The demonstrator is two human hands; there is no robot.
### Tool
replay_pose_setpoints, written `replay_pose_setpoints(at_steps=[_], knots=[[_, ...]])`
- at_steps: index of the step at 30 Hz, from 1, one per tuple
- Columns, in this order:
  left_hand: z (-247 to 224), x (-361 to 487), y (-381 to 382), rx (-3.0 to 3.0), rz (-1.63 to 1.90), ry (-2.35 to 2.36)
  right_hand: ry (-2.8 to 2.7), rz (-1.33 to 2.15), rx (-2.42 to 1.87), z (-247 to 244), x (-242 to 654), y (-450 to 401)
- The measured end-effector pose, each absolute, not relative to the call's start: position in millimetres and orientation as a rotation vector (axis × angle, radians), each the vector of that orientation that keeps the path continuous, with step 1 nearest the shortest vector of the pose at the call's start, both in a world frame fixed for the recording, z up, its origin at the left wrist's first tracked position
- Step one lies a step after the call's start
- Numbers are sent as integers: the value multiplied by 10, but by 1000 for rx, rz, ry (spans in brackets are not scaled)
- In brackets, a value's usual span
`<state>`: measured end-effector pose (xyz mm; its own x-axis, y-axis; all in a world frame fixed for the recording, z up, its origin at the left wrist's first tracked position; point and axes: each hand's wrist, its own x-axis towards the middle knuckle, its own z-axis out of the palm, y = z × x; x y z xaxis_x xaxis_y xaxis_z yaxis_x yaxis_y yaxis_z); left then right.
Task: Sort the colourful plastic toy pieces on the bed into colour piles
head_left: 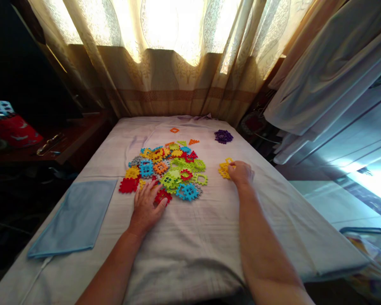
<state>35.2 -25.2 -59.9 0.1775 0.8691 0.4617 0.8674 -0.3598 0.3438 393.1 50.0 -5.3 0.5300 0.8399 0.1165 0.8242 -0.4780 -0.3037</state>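
Note:
A heap of plastic interlocking building pieces (169, 180) in red, blue, green, yellow, orange and grey lies mid-table, many with notched edges and window-like cutouts. My left hand (147, 206) rests on the heap's near-left edge, fingers spread over red and yellow pieces. To the right, a small group of yellow interlocking pieces (223, 170) lies apart from the heap. Curled at its right side, my right hand (242, 173) grips a yellow piece; the fingertips are partly hidden. Farther back sits a pile of purple pieces (223, 136).
A loose orange piece (174, 130) and an orange triangular piece (194, 142) lie behind the heap. The pale cloth-covered table (206, 245) holds a light blue cloth-like item (78, 218) at left. Curtains (174, 80) hang behind; white garments (324, 72) hang at right.

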Motion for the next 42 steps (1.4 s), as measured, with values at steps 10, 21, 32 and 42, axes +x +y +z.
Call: replay_pose_setpoints(at_steps=[10,21,32,42], knots=[[-617,340,-219,2310,1057,1762,-1594,-142,-2112,-85,3570,542],[-573,283,-161,2193,1233,1695,-2093,43,-1871,62,2522,1101],[-547,244,-134,2101,1227,1699,-2171,8,-2041,66,2209,1421],[-555,238,-127,2094,1205,1703,-2138,-140,-1779,165,2418,1245]])
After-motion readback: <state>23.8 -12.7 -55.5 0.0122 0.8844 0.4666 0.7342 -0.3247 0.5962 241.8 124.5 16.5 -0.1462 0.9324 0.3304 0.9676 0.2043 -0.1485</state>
